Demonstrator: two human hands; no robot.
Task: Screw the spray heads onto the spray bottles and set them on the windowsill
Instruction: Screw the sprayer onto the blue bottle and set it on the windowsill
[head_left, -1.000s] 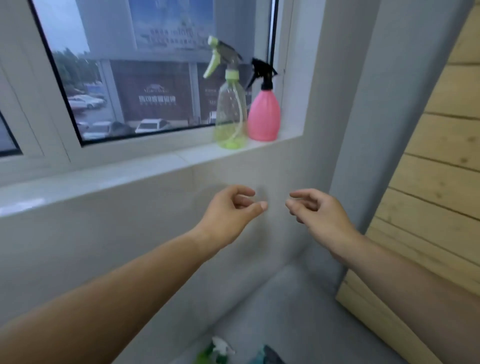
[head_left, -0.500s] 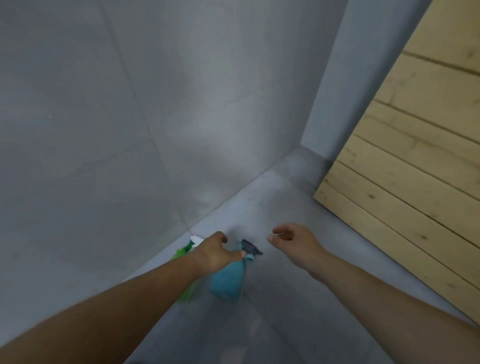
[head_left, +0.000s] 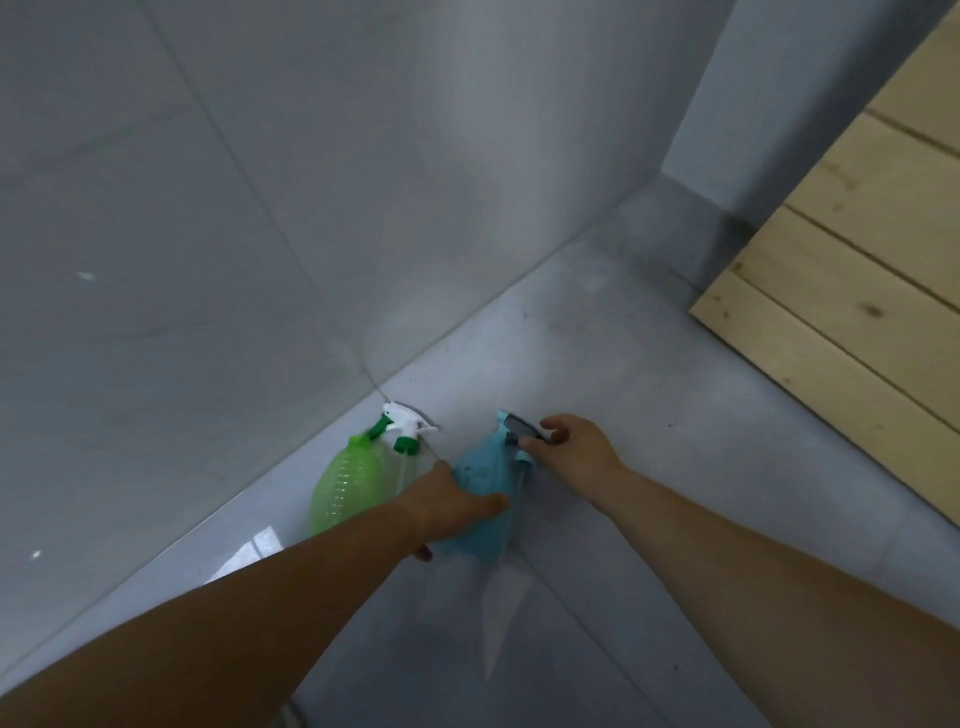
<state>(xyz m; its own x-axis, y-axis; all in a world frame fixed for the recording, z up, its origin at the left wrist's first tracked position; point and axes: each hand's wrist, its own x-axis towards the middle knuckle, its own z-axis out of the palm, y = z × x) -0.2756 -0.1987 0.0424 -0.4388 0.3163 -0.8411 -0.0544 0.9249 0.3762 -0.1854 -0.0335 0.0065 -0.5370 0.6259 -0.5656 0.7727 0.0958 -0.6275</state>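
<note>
A teal spray bottle (head_left: 480, 470) stands on the grey floor near the wall. My left hand (head_left: 449, 501) is wrapped around its body. At its top sits a dark grey spray head (head_left: 519, 427), and my right hand (head_left: 571, 446) pinches that head with thumb and fingers. Just to the left stands a light green bottle (head_left: 347, 480). A white and green spray head (head_left: 405, 426) lies against its neck, its thin tube trailing down beside the bottle. The windowsill is out of view.
A grey tiled wall (head_left: 260, 208) rises directly behind the bottles. A pale wooden plank panel (head_left: 852, 270) leans at the right. The floor (head_left: 649, 389) stretches grey between the bottles and the planks.
The view dropped from the windowsill with two bottles to the floor. My left hand slid down onto the teal bottle's body. My right hand moved left onto the grey spray head.
</note>
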